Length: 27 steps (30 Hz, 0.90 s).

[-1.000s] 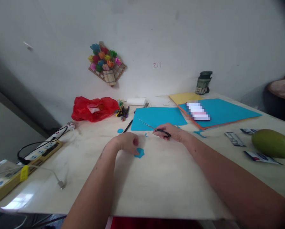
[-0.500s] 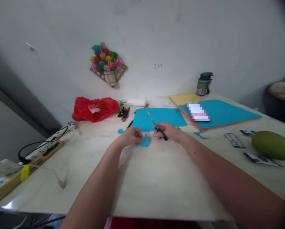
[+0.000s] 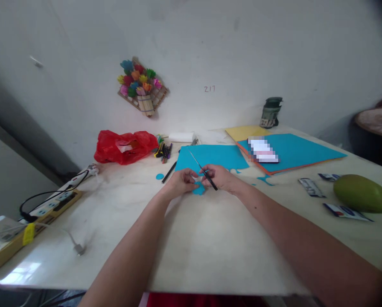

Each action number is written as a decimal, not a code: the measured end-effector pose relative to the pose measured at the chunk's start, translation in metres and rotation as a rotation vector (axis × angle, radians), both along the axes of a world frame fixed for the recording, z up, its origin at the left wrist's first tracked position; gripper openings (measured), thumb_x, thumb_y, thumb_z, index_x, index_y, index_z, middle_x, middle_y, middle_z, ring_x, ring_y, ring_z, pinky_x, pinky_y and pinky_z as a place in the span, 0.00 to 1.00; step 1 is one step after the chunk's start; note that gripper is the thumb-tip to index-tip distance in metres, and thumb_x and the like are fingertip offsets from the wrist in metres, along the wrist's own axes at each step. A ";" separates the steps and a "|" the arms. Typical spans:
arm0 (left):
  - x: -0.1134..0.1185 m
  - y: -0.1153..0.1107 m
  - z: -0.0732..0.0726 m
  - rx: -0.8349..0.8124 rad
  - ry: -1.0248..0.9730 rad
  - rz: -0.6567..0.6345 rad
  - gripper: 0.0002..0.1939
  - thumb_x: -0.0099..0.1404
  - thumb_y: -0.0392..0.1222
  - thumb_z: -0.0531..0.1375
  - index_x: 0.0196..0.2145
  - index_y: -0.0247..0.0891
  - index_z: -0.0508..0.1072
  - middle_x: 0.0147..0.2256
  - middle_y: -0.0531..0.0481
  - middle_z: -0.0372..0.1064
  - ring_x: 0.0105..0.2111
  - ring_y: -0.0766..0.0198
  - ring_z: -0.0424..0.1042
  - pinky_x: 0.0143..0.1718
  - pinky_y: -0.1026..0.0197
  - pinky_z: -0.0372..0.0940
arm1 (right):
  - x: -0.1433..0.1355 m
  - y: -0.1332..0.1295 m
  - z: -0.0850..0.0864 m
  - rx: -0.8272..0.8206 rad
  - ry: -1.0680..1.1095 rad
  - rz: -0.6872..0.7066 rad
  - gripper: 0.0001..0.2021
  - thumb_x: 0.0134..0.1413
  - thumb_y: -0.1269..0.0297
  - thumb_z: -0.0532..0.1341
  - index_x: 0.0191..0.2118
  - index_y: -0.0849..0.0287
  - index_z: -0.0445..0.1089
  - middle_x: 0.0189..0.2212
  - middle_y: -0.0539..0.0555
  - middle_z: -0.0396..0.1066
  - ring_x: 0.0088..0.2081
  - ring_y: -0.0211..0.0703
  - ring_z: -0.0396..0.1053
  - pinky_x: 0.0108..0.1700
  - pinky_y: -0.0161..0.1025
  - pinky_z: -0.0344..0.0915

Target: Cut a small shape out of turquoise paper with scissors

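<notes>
Between the fingers of my left hand (image 3: 182, 182) is a small blue paper cutout (image 3: 199, 189) with a wavy edge, held just above the table. My right hand (image 3: 218, 177) is closed around a pair of scissors (image 3: 211, 181) with black handles; the blades point up and away to the left. The right fingertips come close to the cutout, and whether they touch it I cannot tell. Behind both hands lies a blue paper sheet (image 3: 210, 155) with a cut front edge. A small blue paper disc (image 3: 159, 176) and a black pen (image 3: 169, 172) lie left of it.
Blue scraps (image 3: 266, 181) lie to the right. Beyond are a stack of coloured paper (image 3: 299, 147), a phone (image 3: 263, 150), a dark green bottle (image 3: 271, 112), a green fruit (image 3: 362, 193), a red plastic bag (image 3: 123, 147), several pens (image 3: 167, 152) and a power strip (image 3: 46, 217).
My two hands have come closer together. The left hand with the cutout has moved right, and the scissors have shifted slightly left. The view has turned a little.
</notes>
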<state>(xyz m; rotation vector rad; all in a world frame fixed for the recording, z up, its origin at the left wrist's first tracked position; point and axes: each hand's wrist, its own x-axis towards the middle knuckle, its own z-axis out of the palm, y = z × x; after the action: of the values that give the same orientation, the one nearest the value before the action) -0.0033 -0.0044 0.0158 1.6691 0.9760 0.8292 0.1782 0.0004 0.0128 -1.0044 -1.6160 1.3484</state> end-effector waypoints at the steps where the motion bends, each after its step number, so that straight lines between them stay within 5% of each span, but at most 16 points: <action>1: 0.001 -0.001 0.001 -0.009 -0.019 0.025 0.21 0.43 0.43 0.67 0.33 0.34 0.66 0.17 0.57 0.63 0.16 0.73 0.60 0.17 0.70 0.52 | -0.001 0.002 -0.001 0.019 -0.002 -0.019 0.18 0.28 0.71 0.64 0.34 0.61 0.65 0.20 0.45 0.66 0.23 0.35 0.64 0.28 0.34 0.61; 8: 0.007 -0.005 0.001 -0.306 -0.195 0.123 0.18 0.47 0.47 0.66 0.29 0.33 0.66 0.23 0.48 0.70 0.21 0.65 0.70 0.22 0.66 0.63 | -0.004 0.007 -0.003 0.094 0.046 -0.201 0.18 0.30 0.72 0.62 0.36 0.61 0.65 0.19 0.45 0.65 0.22 0.35 0.64 0.24 0.32 0.60; 15: 0.004 -0.001 -0.006 -0.287 -0.333 0.197 0.15 0.47 0.41 0.67 0.23 0.33 0.64 0.23 0.46 0.71 0.24 0.62 0.73 0.27 0.63 0.67 | 0.001 0.006 -0.001 -0.017 0.035 -0.258 0.18 0.32 0.71 0.66 0.34 0.61 0.65 0.17 0.46 0.65 0.18 0.34 0.64 0.21 0.32 0.61; 27: -0.001 0.002 -0.006 -0.284 -0.511 0.223 0.13 0.46 0.36 0.66 0.26 0.33 0.63 0.26 0.45 0.73 0.27 0.58 0.74 0.31 0.59 0.68 | 0.034 0.004 0.008 -0.049 -0.188 0.028 0.16 0.42 0.52 0.62 0.31 0.62 0.67 0.18 0.49 0.66 0.15 0.29 0.59 0.15 0.29 0.50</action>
<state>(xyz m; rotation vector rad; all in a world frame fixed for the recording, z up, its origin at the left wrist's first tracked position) -0.0046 -0.0024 0.0101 1.0435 0.8747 1.1371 0.2123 0.0046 0.0204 -1.1714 -1.7480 1.3509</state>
